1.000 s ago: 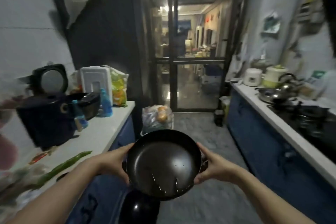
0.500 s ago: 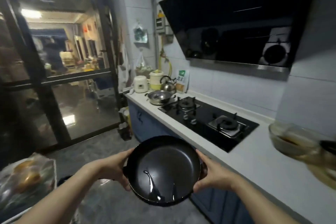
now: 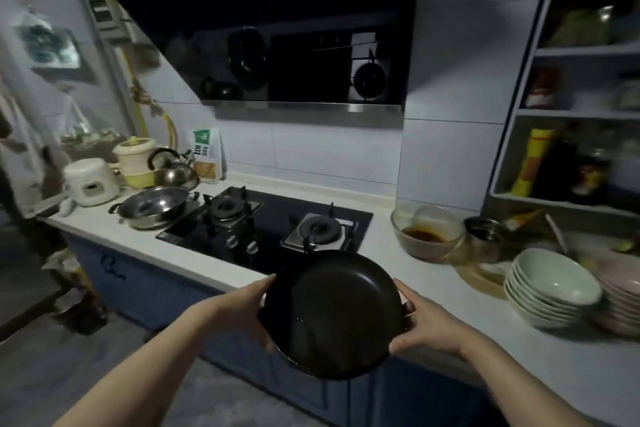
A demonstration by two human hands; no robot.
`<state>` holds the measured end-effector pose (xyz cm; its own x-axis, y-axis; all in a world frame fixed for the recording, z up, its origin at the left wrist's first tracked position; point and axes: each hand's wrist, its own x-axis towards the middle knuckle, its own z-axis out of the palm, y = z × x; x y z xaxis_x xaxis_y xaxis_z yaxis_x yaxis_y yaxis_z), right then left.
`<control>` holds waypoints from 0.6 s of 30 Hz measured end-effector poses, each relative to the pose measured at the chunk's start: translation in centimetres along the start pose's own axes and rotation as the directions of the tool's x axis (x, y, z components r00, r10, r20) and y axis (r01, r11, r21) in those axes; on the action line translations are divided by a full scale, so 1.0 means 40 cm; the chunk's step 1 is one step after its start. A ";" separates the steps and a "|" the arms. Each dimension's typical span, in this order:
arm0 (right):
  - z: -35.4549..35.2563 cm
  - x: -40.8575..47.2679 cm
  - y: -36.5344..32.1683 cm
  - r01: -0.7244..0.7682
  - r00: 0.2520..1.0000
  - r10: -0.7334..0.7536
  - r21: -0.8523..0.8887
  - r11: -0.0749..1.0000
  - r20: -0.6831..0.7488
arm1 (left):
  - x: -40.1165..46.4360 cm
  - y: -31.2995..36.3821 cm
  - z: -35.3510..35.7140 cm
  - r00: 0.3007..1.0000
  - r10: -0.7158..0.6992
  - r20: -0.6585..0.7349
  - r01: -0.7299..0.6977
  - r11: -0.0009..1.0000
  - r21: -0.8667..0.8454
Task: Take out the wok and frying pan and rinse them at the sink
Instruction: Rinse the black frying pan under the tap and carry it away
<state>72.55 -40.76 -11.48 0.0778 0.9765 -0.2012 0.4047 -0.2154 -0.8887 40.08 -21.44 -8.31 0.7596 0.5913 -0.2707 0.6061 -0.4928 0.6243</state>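
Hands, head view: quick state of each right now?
Left hand: fingers curled round the left rim of the black frying pan, holding it.
Right hand: gripping the pan's right rim at its side handle.

The frying pan is black and glossy. The table is white over blue cabinet fronts. The hob is black glass, the two-handled pot shiny steel, the stacked bowls pale green, the plates pink, and the wall tiles pale grey.
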 end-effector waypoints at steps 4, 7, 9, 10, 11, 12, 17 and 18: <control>-0.112 0.073 0.078 -0.016 1.000 0.016 0.055 0.998 -0.009 | 0.226 0.036 0.028 0.999 0.031 0.041 -0.032 0.999 0.017; -0.191 0.140 0.168 -0.042 0.999 0.043 0.065 0.997 -0.020 | 0.391 0.021 0.070 0.990 0.126 0.060 -0.123 0.991 -0.050; -0.234 0.178 0.226 -0.080 0.996 0.083 0.110 0.991 -0.021 | 0.478 0.019 0.088 0.980 0.182 0.076 -0.178 0.982 -0.060; -0.249 0.192 0.248 -0.072 0.997 0.074 0.116 0.991 -0.017 | 0.516 0.021 0.099 0.975 0.204 0.091 -0.199 0.978 -0.067; -0.260 0.208 0.273 -0.050 0.999 0.052 0.102 0.994 -0.017 | 0.546 0.025 0.114 0.971 0.220 0.096 -0.213 0.974 -0.079; -0.268 0.225 0.298 -0.021 1.000 0.022 0.070 0.997 -0.021 | 0.569 0.025 0.129 0.965 0.240 0.103 -0.231 0.969 -0.085; -0.283 0.291 0.382 -0.038 0.998 0.037 -0.017 0.999 -0.053 | 0.660 0.008 0.182 0.951 0.303 0.067 -0.294 0.948 -0.118; -0.281 0.305 0.400 -0.065 0.996 0.065 -0.007 0.998 -0.061 | 0.676 0.004 0.180 0.949 0.306 0.078 -0.299 0.950 -0.094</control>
<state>90.20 -32.14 -23.52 0.1590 0.9594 -0.2329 0.4049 -0.2785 -0.8709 62.42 -10.13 -20.82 0.9246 0.3605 -0.1228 0.3265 -0.5844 0.7429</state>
